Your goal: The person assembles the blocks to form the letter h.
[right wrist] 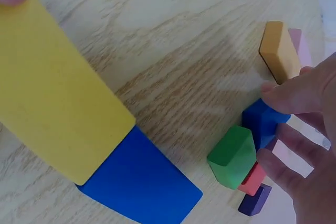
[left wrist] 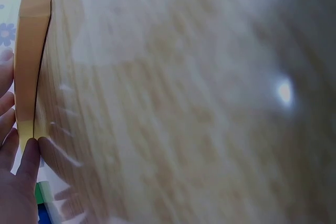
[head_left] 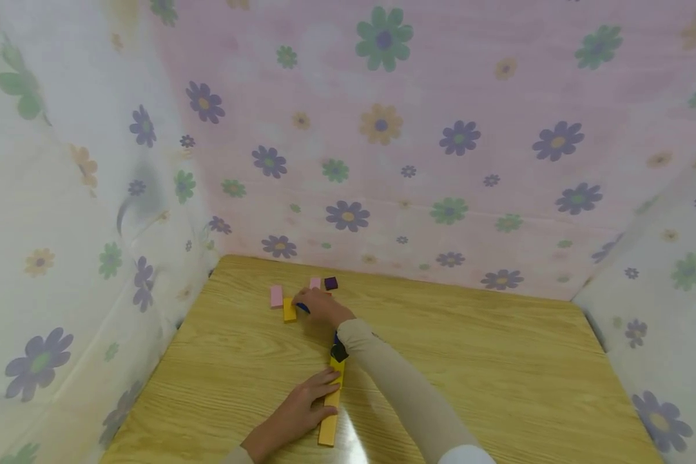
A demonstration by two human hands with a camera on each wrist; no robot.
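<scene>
A row of flat blocks lies in the head view, with an orange block nearest, then a yellow block and a blue block. My left hand rests on the row from the left, its fingers loosely extended over the yellow and orange pieces. Farther back, my right hand pinches another blue block between thumb and fingers. Against that block stands a green block. A red block sits partly hidden behind the green one.
Near the right hand lie an orange-yellow block, a pink block, a second pink block and a dark purple block. Flower-patterned cloth walls the wooden table at the back and sides.
</scene>
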